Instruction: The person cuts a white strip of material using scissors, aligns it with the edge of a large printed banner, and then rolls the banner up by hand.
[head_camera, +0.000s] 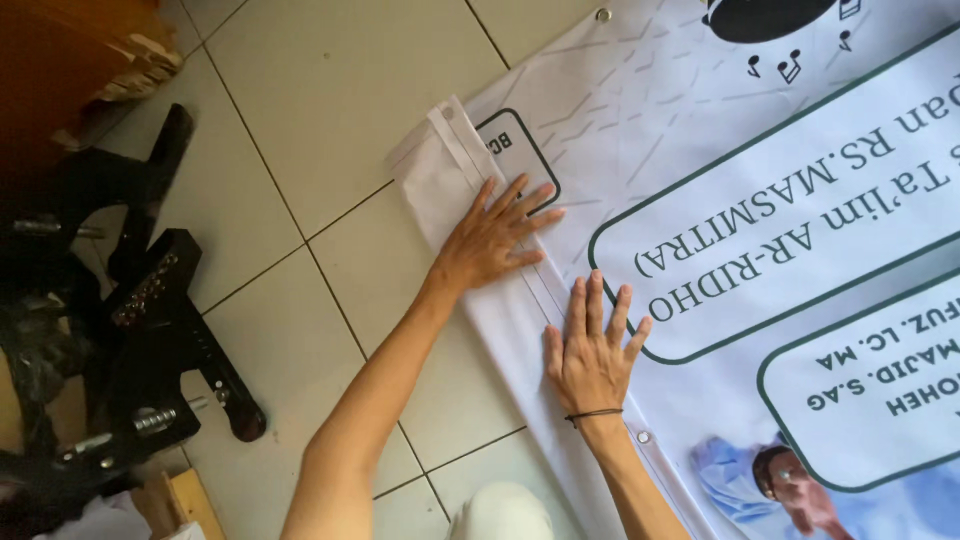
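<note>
While both palms press flat, a printed banner's edge is being smoothed on a tiled floor.

Head view, banner: a large white vinyl banner (700, 180) with dark green rounded panels lies spread across pale floor tiles (330, 90), running off the frame at right.
Head view, folded edge: its hem (450, 170), set with metal eyelets (603, 14), is turned over along the banner's left side.
Left hand: the left hand (495, 240) lies open, fingers spread, flat on the fold, gripping nothing.
Right hand: the right hand (592, 350), a dark cord at the wrist, rests open and flat just beside the fold, holding nothing.
Step, as judged: creasing the turned hem appears to be in hand.
Next move, as judged: steady downward pressure slid along the fold, keeping the edge aligned.
Surroundings: a black metal clamp tool (150, 330) sits well apart at left.
</note>
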